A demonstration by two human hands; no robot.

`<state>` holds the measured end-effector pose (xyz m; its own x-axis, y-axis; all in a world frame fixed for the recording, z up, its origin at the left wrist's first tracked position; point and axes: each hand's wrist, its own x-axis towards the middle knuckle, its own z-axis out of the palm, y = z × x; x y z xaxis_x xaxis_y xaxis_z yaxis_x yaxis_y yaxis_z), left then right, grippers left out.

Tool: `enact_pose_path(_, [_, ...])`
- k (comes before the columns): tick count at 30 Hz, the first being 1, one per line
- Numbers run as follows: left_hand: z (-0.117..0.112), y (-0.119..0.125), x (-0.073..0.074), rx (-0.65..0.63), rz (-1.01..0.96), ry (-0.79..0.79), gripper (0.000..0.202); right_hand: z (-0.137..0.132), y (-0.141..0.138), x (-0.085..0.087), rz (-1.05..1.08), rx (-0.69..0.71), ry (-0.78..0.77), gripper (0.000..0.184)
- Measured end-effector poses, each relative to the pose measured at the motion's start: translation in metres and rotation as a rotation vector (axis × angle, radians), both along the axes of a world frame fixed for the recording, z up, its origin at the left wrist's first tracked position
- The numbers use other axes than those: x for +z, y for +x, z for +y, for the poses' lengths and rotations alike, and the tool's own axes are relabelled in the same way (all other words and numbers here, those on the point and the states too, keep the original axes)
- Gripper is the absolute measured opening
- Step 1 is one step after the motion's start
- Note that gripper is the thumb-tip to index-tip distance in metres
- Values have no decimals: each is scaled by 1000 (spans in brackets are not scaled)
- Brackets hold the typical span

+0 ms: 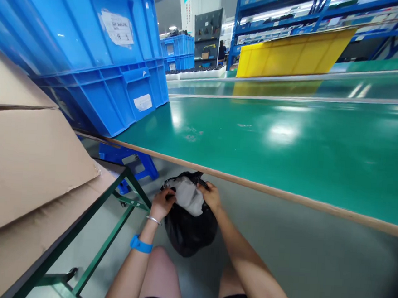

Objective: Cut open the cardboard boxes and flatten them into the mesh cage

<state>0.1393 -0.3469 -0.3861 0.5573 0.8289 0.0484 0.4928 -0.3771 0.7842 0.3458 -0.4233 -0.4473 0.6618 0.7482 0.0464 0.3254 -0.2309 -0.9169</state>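
Note:
A black plastic bag (191,232) stands on the floor between my knees, below the table edge. Crumpled whitish sheet material (187,194) shows in its mouth. My left hand (163,203) pinches the bag's rim on the left side, its fingers closed on the black plastic. On the opposite side of the mouth, my right hand (211,196) grips the rim, thumb toward the white material. What lies deeper in the bag is hidden.
A green-topped table (254,143) with a wooden edge overhangs the bag. Stacked blue crates (121,89) stand on it at left. Cardboard boxes (31,155) rest on a green-framed cart (111,238). A blue stool (130,160) is under the table; a yellow bin (290,55) sits farther back.

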Motion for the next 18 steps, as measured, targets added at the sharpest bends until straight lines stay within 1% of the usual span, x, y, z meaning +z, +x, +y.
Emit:
enact_pose_path(1, [-5, -11, -6, -3, -3, 44, 18, -14, -3, -7, 44, 14, -4, 45])
enact_pose_path(3, [-16, -33, -16, -42, -17, 109, 30, -45, -7, -16, 89, 71, -26, 41])
enact_pose_path(4, [-21, -44, -20, -67, -13, 136, 35, -61, -7, -17, 56, 88, -48, 37])
enact_pose_path(6, [-31, -62, -25, -70, -11, 193, 37, -93, -6, -13, -131, 68, -70, 31])
enact_pose_path(7, [-37, -68, -28, -26, -33, 211, 33, -108, -7, -9, -250, 49, -40, 30])
enact_pose_path(8, [-44, -72, -30, 41, -71, 208, 28, -120, -9, -4, -346, 43, 22, 30])
enact_pose_path(9, [-53, -72, -31, 110, -121, 183, 23, -129, -14, 1, -401, 68, 105, 30])
enact_pose_path(10, [-62, -69, -33, 154, -169, 139, 18, -135, -21, 6, -419, 134, 191, 29])
enact_pose_path(11, [-73, -64, -34, 165, -210, 88, 15, -137, -32, 9, -413, 226, 260, 27])
enact_pose_path(12, [-85, -58, -35, 145, -238, 39, 13, -136, -45, 9, -401, 328, 299, 23])
enact_pose_path(13, [-97, -51, -36, 115, -253, -3, 14, -132, -60, 7, -392, 432, 303, 19])
enact_pose_path(14, [-108, -44, -37, 94, -258, -42, 16, -125, -77, 1, -387, 539, 274, 15])
enact_pose_path(15, [-118, -38, -39, 100, -263, -81, 20, -117, -95, -8, -384, 641, 210, 12])
enact_pose_path(16, [-126, -35, -42, 127, -271, -124, 23, -108, -113, -19, -376, 731, 103, 14])
enact_pose_path(18, [-137, -37, -49, 202, -299, -222, 27, -92, -143, -46, -335, 841, -176, 25])
